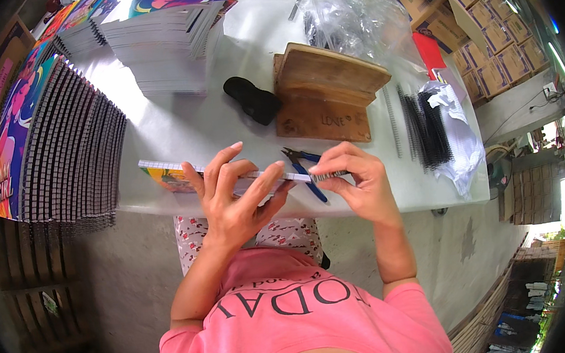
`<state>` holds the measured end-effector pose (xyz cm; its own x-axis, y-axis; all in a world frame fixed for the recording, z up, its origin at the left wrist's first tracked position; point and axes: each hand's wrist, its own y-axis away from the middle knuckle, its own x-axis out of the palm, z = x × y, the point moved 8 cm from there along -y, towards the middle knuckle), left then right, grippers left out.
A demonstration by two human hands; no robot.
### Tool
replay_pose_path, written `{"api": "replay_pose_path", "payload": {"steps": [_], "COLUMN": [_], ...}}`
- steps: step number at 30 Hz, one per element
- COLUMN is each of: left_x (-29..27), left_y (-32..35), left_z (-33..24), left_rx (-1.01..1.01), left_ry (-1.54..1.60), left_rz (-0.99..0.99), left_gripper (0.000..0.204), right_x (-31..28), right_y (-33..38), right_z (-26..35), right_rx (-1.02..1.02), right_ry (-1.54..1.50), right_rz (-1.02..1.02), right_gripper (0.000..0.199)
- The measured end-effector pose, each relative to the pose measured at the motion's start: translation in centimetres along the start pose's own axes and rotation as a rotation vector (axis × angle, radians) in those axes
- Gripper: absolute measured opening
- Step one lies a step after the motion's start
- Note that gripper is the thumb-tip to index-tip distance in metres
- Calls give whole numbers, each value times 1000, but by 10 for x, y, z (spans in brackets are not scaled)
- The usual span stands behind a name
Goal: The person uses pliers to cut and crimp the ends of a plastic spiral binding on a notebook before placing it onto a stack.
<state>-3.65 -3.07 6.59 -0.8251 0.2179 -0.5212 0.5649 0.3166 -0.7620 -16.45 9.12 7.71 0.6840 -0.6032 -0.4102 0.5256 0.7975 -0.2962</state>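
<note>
A notebook (168, 180) with a colourful cover stands on its edge near the table's front, its white punched edge facing up. My left hand (230, 202) grips it around the middle, forefinger lying along the edge and some fingers raised. At the notebook's right end, my right hand (363, 181) pinches a dark binding coil (326, 175) between thumb and fingers. How far the coil runs into the holes is hidden by the fingers. Just behind the notebook lie blue-handled cutting pliers (315, 188), partly covered by it.
A wooden stand (323, 119) sits beyond the pliers, beside a black rounded object (252, 100). Stacked spiral notebooks (65, 139) and loose page stacks (159, 56) fill the left. Black coils (426, 128) lie on the right, near clear plastic (359, 23).
</note>
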Motion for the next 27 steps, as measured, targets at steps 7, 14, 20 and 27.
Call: {"api": "replay_pose_path", "payload": {"steps": [7, 14, 20, 27], "left_x": [-2, -3, -8, -16], "left_y": [-5, -2, 2, 2], "left_z": [-1, 2, 11, 22], "left_rx": [-72, -43, -84, -52], "left_ry": [70, -7, -85, 145], "left_rz": [-23, -45, -55, 98], "left_gripper": [29, 38, 44, 33], "right_x": [3, 10, 11, 5], "right_y": [3, 4, -1, -51], "right_z": [-4, 8, 35, -16], "right_rx": [33, 263, -216, 253], "right_ry": [-119, 51, 319, 96], "right_rz": [23, 87, 5, 294], "right_gripper": [15, 22, 21, 24]}}
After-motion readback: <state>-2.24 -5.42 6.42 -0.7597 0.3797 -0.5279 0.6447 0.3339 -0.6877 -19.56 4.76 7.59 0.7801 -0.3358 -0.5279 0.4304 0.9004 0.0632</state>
